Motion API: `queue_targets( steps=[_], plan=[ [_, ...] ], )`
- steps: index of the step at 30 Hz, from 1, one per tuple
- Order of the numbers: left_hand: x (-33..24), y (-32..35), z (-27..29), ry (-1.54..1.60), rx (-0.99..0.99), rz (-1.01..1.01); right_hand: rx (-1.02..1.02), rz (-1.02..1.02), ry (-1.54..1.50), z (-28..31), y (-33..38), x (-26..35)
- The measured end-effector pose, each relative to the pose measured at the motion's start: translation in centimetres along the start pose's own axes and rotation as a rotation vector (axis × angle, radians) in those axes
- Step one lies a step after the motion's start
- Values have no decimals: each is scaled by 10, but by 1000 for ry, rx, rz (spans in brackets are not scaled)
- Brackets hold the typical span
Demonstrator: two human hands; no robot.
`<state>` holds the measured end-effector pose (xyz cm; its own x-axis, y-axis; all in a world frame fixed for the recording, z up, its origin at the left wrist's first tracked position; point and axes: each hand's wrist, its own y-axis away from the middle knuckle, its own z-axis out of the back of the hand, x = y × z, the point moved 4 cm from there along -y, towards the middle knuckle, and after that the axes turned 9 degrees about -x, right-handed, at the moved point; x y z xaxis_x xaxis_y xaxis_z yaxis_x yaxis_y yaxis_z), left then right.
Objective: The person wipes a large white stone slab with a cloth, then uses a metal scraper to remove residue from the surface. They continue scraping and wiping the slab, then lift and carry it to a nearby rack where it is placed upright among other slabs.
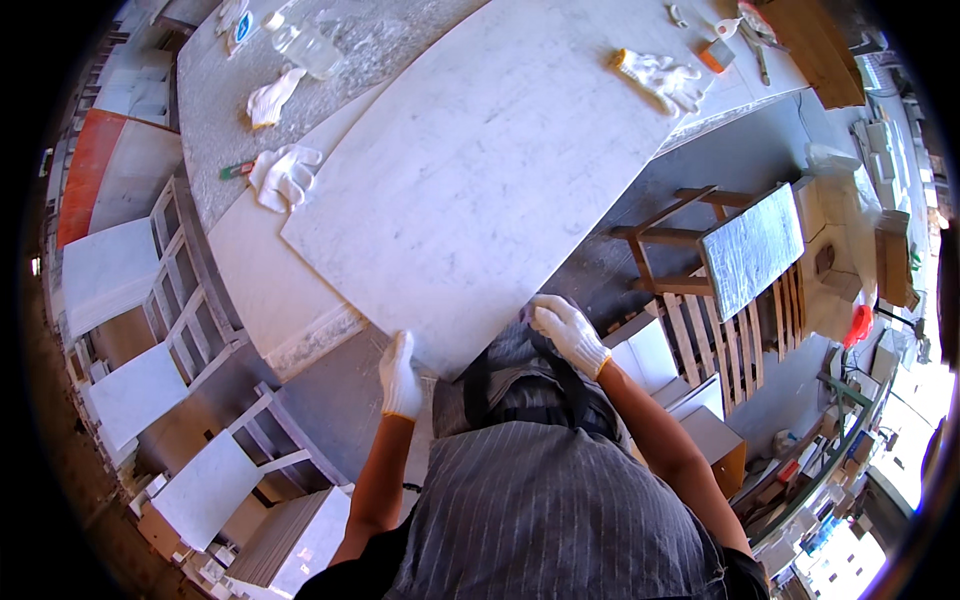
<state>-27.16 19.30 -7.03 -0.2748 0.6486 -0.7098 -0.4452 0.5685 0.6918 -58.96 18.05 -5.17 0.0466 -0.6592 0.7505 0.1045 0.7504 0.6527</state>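
Note:
A large white marble-look slab [480,170] with faint grey veins lies tilted across the table, its near end jutting out toward my body. My left hand [400,378], in a white knitted glove, is closed on the slab's near left edge. Beside the near right edge is my right hand [568,332], gloved the same way, its fingers pinched together. A small purplish bit shows at those fingertips, too little to name. A pale board [265,265] lies under the slab on the left.
Loose white gloves [285,178] lie on the grey table [215,120], near a clear plastic bottle [305,48]. Another glove [662,82] rests on the slab's far right. A wooden stand [755,250] and a slatted pallet [715,340] are at right; racked white panels [125,395] stand at left.

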Motion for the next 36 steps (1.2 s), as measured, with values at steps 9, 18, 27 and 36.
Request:
queue_targets(
  steps=[9,18,27,36],
  plan=[
    [-40,-21,10,31,-275,34,-108,226,145,91,-35,2],
    [-60,48,-80,-860,-734,-815,-223,378,323,240,-56,-8],
    [-101,135,-408,-991,231,-1596,-321,401,267,298,-99,32],
    [-116,57,-539,-1146,422,-1717,-317,314,290,297,-117,46]
  ],
)
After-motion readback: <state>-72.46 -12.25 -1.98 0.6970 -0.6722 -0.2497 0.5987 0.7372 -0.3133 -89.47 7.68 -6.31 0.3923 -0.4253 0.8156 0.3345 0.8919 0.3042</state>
